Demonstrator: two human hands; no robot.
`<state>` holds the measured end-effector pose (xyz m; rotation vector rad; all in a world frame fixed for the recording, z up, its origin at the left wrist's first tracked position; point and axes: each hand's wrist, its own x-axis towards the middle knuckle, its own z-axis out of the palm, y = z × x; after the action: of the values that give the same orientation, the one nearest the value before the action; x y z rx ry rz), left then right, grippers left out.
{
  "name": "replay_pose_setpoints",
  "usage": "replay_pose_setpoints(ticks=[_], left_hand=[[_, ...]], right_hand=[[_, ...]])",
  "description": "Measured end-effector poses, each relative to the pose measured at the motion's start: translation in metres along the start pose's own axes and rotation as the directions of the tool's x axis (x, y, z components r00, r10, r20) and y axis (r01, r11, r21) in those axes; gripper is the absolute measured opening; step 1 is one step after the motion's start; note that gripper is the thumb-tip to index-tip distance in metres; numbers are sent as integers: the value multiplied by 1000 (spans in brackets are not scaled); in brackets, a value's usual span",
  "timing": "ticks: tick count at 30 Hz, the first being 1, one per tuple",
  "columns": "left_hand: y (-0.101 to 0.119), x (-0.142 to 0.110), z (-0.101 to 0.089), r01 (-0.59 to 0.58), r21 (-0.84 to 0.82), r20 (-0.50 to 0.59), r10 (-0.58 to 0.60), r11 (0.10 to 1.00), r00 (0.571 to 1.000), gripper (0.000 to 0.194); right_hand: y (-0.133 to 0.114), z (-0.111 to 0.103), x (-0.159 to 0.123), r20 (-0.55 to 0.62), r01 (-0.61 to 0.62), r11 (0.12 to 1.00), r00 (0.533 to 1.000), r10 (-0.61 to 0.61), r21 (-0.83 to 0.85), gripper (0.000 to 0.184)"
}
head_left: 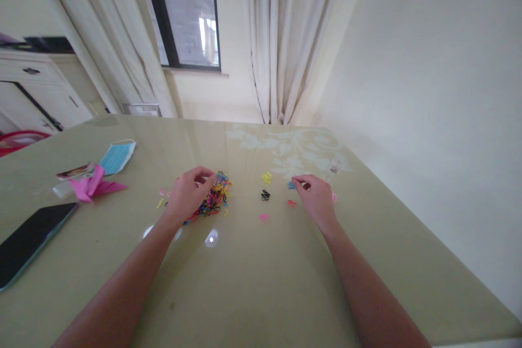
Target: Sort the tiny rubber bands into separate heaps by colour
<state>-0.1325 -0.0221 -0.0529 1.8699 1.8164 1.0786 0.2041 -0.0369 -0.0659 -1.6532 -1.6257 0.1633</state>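
Observation:
A heap of small multicoloured rubber bands lies on the table. My left hand is at its left edge, thumb and forefinger brought together over the bands; what they grip is hidden. To the right, my right hand pinches at a little group of blue rubber bands, its fingertips touching them. Small sorted groups lie between the hands: yellow bands, black bands, pink bands and red bands. Something pink shows partly behind my right hand.
On the left lie a dark phone, a pink folded paper shape and a blue face mask. A small clear object sits near the right table edge. A white wall runs along the right, curtains behind.

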Motion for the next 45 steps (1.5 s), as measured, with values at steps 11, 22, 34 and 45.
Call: replay_pose_setpoints(ticks=[11,22,34,45], left_hand=[[-12,4,4,25,-218,16,-22,976,1000,38],[17,-14,13,185,-635,206,-66,750,976,49],[61,-48,21,105,-751,331,233,652,914,29],[27,-25,22,-99,-253,148,140,962,979,31]], right_hand=[[-10,-1,-4,12,22,999,1000,-23,27,24],[-38,5,-19,59,100,941,990,-126,324,20],[-78,6,-50,272,-104,624,945,-180,775,24],[-90,-22,-54,111,38,500,958,-265,865,9]])
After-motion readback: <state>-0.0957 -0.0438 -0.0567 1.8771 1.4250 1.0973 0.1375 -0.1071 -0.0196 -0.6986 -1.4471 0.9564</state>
